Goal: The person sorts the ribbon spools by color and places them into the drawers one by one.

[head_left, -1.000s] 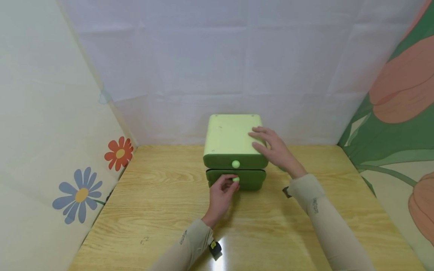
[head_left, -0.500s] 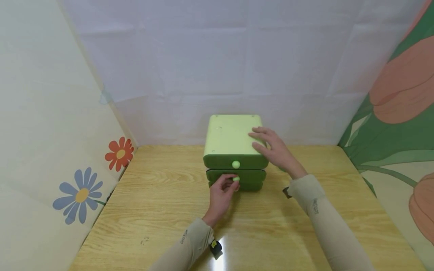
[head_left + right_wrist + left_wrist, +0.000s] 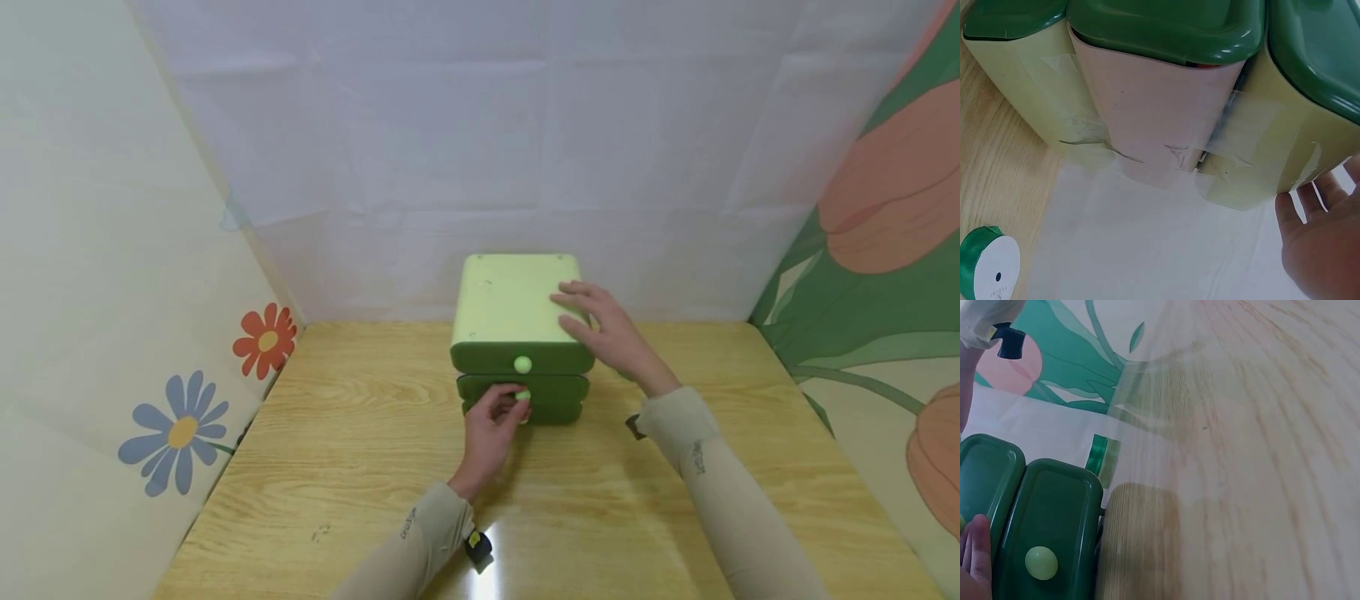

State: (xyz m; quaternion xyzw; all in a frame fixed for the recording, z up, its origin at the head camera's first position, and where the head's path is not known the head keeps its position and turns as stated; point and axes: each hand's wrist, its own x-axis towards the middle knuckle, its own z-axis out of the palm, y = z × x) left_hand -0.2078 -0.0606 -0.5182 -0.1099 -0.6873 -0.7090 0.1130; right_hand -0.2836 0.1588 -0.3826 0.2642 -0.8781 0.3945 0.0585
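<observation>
A small green cabinet (image 3: 510,292) with three stacked drawers stands on the table, its top pale and its drawer fronts dark green. My left hand (image 3: 491,433) pinches the round pale knob (image 3: 523,395) of the middle drawer (image 3: 562,389) between thumb and forefinger. In the left wrist view the lower drawer's knob (image 3: 1041,562) shows beside the fingers. My right hand (image 3: 611,329) rests with spread fingers on the cabinet's top right edge. Seen from the right wrist, the middle drawer's pink casing (image 3: 1154,106) shows a thin gap under its green front, with a bit of red inside.
A green ribbon spool (image 3: 997,265) stands on the wooden table (image 3: 337,467) by the cabinet's right side, mostly hidden from the head view. Clear tape strips (image 3: 1247,119) span the casings. A white cloth wall (image 3: 420,167) rises behind; flower-printed panels (image 3: 75,250) flank the table.
The middle drawer and its knob have shifted very slightly inward with my left fingers, and the dark gap above the drawer has narrowed. My right hand stays in place.
</observation>
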